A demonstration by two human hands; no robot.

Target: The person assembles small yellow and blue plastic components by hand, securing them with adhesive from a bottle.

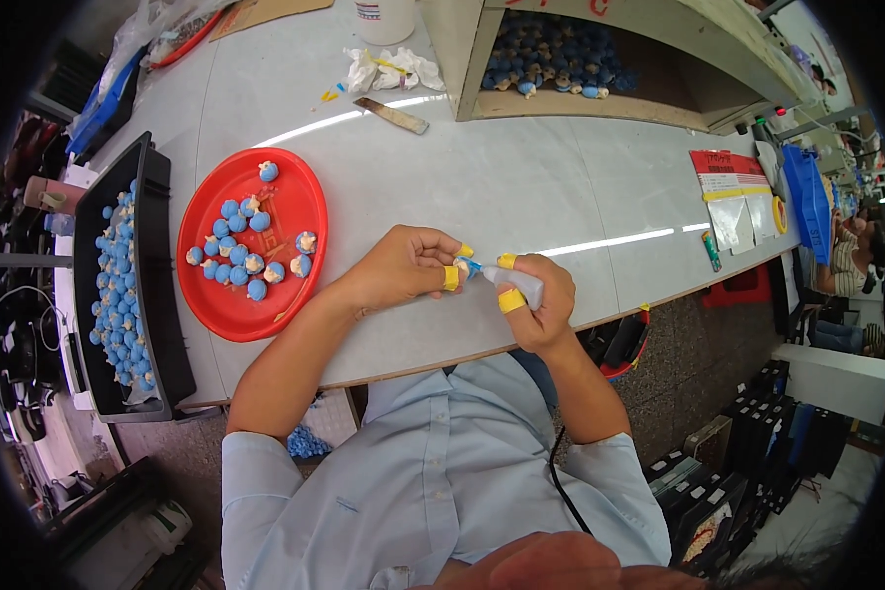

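one small blue-and-cream figure (466, 266), to the right of the red plate (300, 206), is pinched in the left hand (398, 267). farther from the plate, the right hand (549, 298) grips a translucent bottle (517, 284), its tip at the figure; whether they touch, i cannot tell. blue figures (238, 254) lie on the plate, others in the black tray (157, 256) left of it.

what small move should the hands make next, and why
Probably a light squeeze of the pale bottle by the right hand, with the left hand held steady: the left hand pinches a small blue piece, and the bottle's narrow nozzle points at it, at or very near its surface.
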